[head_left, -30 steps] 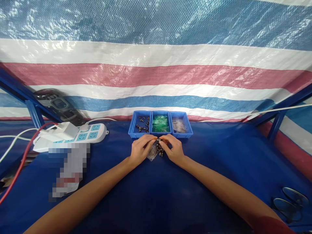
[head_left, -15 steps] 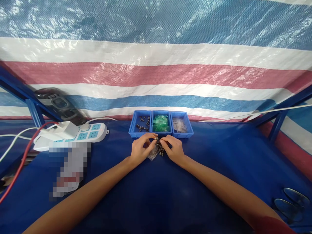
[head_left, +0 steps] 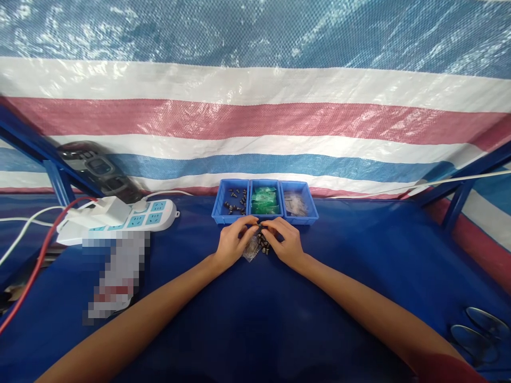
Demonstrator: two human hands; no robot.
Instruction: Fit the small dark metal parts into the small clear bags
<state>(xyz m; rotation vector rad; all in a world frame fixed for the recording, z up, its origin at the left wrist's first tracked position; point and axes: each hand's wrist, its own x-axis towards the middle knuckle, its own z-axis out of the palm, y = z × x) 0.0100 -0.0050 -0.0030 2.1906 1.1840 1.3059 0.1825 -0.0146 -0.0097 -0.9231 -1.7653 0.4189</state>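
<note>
My left hand (head_left: 232,242) and my right hand (head_left: 288,243) meet fingertip to fingertip just in front of three blue bins. Thumb and forefinger of each are pinched together around a small dark piece, too small to name. Beneath the fingers, several small dark screw-like parts (head_left: 265,247) lie in a loose pile on the blue table. A small clear plastic bag (head_left: 251,250) lies beside the pile, near my left thumb. The left bin (head_left: 224,218) holds several dark screws, the middle bin (head_left: 263,216) green packets, and the right bin (head_left: 301,220) clear bags.
To the left stand a white power strip (head_left: 163,221) with plugs and a red cable (head_left: 43,255). Behind it leans a dark device (head_left: 99,167). Eyeglasses (head_left: 475,340) lie at the lower right. A striped sheet (head_left: 255,117) hangs behind the blue table (head_left: 255,319).
My fingertips have drawn slightly closer together over the pile. A light speck at my left fingertips no longer shows. The view has shifted a little.
</note>
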